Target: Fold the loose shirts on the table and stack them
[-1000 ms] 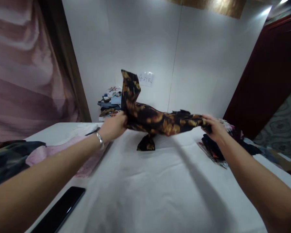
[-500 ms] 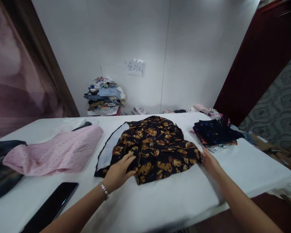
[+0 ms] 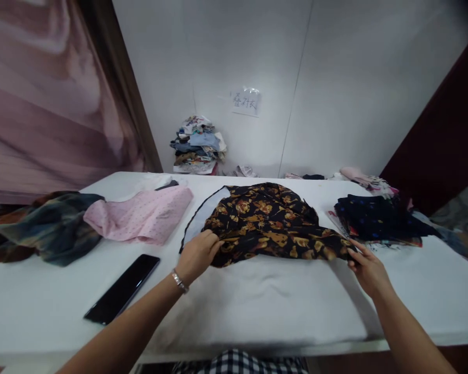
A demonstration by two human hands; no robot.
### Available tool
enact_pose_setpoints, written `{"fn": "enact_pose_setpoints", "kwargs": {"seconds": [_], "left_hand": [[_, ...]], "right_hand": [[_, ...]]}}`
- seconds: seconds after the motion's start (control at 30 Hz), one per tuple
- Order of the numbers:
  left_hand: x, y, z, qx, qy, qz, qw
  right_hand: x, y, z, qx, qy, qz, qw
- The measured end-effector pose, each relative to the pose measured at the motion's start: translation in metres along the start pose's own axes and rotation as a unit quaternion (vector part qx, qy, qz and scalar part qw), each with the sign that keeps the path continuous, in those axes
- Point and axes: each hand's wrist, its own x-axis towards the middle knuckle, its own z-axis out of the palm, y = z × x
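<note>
Black, gold-flowered thin fabric garment (image 3: 271, 223) lies spread mid-desk on the white-covered desk (image 3: 257, 306); our left hand (image 3: 197, 255) and right hand (image 3: 368, 270) each have a pinching grip on its near hem, which we should draw evenly taut, judging by the wrinkles.

left hand (image 3: 197, 255) fingers pinch the dark flowered cloth (image 3: 271, 223) edge, tips buried in the fold; right hand (image 3: 368, 270) the same at the other corner. Note on the wall (image 3: 246, 101): writing too small to read. Clothes heap (image 3: 197, 145) too far to sort out. Dark garment (image 3: 42, 231) and surface (image 3: 257, 301) cut by frame edges. Checked fabric (image 3: 237, 362) cut off at bottom
</note>
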Motion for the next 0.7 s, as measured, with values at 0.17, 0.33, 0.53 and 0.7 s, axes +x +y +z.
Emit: {"fn": "enact_pose_setpoints", "kwargs": {"seconds": [0.17, 0.33, 0.53, 0.7], "left_hand": [[-0.031, -0.02, 0.001, -0.065, -0.085, -0.055, 0.993], [-0.044, 0.003, -0.005, -0.093, -0.17, -0.026, 0.981], [-0.046, 0.044, 0.007, -0.108, -0.258, 0.078, 0.957], [-0.038, 0.03, 0.015, -0.138, -0.172, 0.043, 0.975]], "right_hand": [[-0.012, 0.009, -0.001, -0.115, -0.014, 0.002, 0.993], [0.005, 0.006, -0.024, -0.164, 0.109, -0.11, 0.974], [0.027, 0.006, -0.059, -0.312, 0.193, -0.143, 0.919], [-0.023, 0.012, -0.031, -0.413, 0.054, -0.306, 0.856]]}}
